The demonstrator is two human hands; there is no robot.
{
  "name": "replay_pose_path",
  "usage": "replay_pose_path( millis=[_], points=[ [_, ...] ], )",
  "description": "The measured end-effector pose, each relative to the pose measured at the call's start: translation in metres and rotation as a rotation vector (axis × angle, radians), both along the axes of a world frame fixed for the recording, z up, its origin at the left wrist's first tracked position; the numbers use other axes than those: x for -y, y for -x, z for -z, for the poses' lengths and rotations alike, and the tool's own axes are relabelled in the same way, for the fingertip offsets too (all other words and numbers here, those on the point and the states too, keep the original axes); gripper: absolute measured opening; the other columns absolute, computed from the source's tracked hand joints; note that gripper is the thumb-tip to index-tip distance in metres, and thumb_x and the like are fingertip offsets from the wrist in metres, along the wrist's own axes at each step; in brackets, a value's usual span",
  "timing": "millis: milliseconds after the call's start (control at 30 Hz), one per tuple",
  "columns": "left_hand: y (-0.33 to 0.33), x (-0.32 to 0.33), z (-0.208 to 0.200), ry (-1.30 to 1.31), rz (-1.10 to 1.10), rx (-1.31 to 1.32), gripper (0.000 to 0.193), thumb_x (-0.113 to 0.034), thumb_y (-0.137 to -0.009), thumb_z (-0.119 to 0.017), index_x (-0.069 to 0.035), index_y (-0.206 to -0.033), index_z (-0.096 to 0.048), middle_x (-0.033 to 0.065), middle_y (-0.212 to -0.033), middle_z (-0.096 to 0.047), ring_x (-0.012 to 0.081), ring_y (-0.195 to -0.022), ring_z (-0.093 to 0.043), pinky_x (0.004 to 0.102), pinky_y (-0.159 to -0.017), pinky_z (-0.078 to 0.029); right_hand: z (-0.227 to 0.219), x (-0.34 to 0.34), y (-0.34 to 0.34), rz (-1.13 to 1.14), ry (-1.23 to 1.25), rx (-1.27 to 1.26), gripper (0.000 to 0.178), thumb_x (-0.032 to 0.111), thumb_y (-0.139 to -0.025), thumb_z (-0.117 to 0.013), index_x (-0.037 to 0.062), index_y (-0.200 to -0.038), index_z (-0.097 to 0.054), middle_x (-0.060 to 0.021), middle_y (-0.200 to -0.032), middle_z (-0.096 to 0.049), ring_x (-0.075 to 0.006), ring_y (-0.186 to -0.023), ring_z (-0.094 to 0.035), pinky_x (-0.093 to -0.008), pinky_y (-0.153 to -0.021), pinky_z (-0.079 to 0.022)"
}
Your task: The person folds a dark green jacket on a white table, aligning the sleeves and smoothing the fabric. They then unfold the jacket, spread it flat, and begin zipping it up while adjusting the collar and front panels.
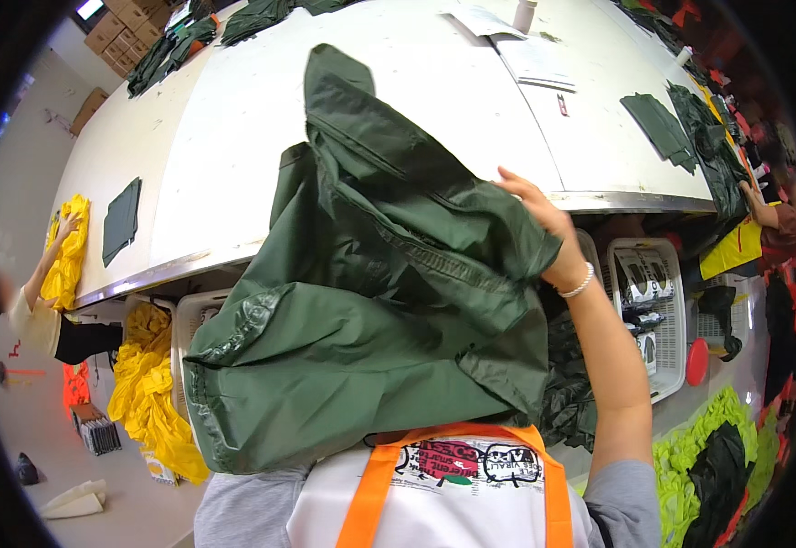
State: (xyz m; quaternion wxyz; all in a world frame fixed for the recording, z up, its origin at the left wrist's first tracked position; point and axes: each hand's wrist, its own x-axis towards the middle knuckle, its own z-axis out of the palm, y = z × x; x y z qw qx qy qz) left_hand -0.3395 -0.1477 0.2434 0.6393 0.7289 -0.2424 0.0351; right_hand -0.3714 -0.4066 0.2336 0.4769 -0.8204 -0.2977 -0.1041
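Observation:
A dark green waterproof jacket (389, 301) spreads in front of my chest, its upper end raised over the white table's near edge. Creased fabric and shiny seam strips show on it. At the jacket's right edge is my right hand (544, 219), a white bracelet on its wrist. The fingers point up and to the left, against the fabric, and seem to grip its edge; the thumb is hidden. My left hand and forearm are out of sight behind or inside the jacket.
The white table (224, 155) bears folded dark green garments (122, 222) and papers (530, 62). White plastic baskets (672, 320) stand below its edge, and yellow garments (147, 393) spill at the left. Co-workers handle a yellow garment (71, 251) at left and green fabric (713, 164) at right.

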Motion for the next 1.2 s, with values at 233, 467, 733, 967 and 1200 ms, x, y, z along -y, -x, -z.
replay_pose_path(
  millis=[233, 467, 733, 967, 1200],
  points=[
    [-0.005, -0.002, 0.008, 0.110, -0.017, -0.048, 0.056, -0.018, -0.079, -0.067, -0.001, -0.127, -0.045, 0.0119, -0.116, -0.056, 0.0192, -0.103, -0.054, 0.0316, -0.090, -0.044, -0.061, 0.224, 0.043, 0.931, -0.492, 0.425, 0.026, 0.005, -0.089, -0.049, -0.0010, -0.112, -0.058, -0.0100, -0.109, -0.060, -0.0175, -0.099, -0.056, -0.0324, -0.089, -0.045],
    [-0.019, 0.004, -0.011, 0.242, 0.262, -0.181, 0.049, -0.020, -0.081, -0.066, 0.000, -0.123, -0.050, 0.0108, -0.112, -0.059, 0.0182, -0.102, -0.055, 0.0315, -0.089, -0.045, -0.166, 0.227, 0.194, 1.014, 0.244, 0.142, 0.026, 0.009, -0.087, -0.052, -0.0008, -0.110, -0.060, -0.0117, -0.103, -0.062, -0.0209, -0.094, -0.058, -0.0344, -0.086, -0.046],
    [0.057, 0.134, 0.033, -0.191, 1.001, -0.341, 0.046, -0.029, -0.086, -0.066, 0.001, -0.119, -0.057, 0.0133, -0.113, -0.062, 0.0212, -0.105, -0.057, 0.0310, -0.090, -0.043, -0.197, 0.193, 0.270, 0.881, 0.609, -0.279, 0.027, 0.013, -0.086, -0.055, -0.0005, -0.108, -0.062, -0.0137, -0.096, -0.064, -0.0247, -0.088, -0.060, -0.0367, -0.083, -0.047],
    [0.031, 0.026, -0.012, 0.639, 0.435, -0.535, 0.018, -0.020, -0.095, -0.051, -0.003, -0.099, -0.057, -0.0024, -0.093, -0.057, 0.0059, -0.085, -0.053, 0.0228, -0.078, -0.045, -0.261, 0.209, 0.228, 1.062, 0.599, -0.066, 0.028, 0.017, -0.085, -0.058, -0.0002, -0.107, -0.063, -0.0155, -0.090, -0.065, -0.0281, -0.084, -0.062, -0.0388, -0.081, -0.048],
    [0.021, -0.180, -0.084, 0.097, 0.754, 0.303, 0.062, -0.049, -0.064, -0.070, 0.000, -0.101, -0.063, 0.0085, -0.078, -0.060, 0.0176, -0.057, -0.053, 0.0323, -0.051, -0.041, -0.300, 0.193, 0.169, 0.720, 0.540, 0.103, 0.030, 0.021, -0.084, -0.061, 0.0001, -0.105, -0.065, -0.0173, -0.084, -0.067, -0.0315, -0.079, -0.063, -0.0408, -0.078, -0.049]
  ],
)
